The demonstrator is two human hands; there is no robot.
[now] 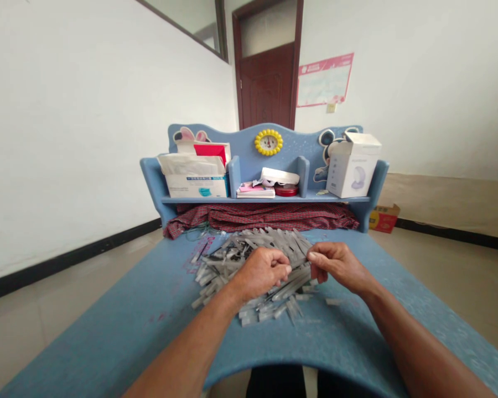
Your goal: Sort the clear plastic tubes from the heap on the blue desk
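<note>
A wide heap of thin, greyish translucent strips (265, 237) lies on the blue desk (149, 331). Over the middle of the heap is my left hand (266, 271), its fingers curled and pressed together near one end of a thin strip. At the heap's right side my right hand (332, 262) pinches a thin grey strip (299, 262) between thumb and forefinger. The strip reaches across the gap between the two hands. Whether the left fingers also grip it is hard to make out.
Behind the heap, a checked cloth (274, 216) lies bunched under a blue shelf (240, 199). The shelf bears a mask box (197, 185), booklets (255, 192), a red round tin (286, 190) and a white box (352, 166). One loose strip (334, 302) lies right of the heap.
</note>
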